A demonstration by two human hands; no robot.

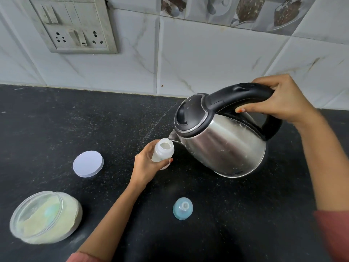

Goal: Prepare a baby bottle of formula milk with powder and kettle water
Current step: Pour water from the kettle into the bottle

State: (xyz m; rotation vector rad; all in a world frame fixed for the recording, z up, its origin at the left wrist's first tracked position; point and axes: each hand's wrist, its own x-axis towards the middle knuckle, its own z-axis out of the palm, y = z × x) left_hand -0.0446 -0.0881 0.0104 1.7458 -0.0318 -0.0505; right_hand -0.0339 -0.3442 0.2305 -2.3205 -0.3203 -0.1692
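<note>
Head view: right hand (281,100) gripping tilted steel kettle (221,140) handle; left hand (146,164) fingers wrapped round open baby bottle (162,151) at spout.

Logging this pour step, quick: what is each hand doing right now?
Left hand: closed around the baby bottle, holding it under the spout.
Right hand: closed on the kettle handle, holding it tilted.

Kettle (222,140) right of bottle (162,151); lid (88,163), jar (45,217) left; teat cap (182,208) in front
</note>
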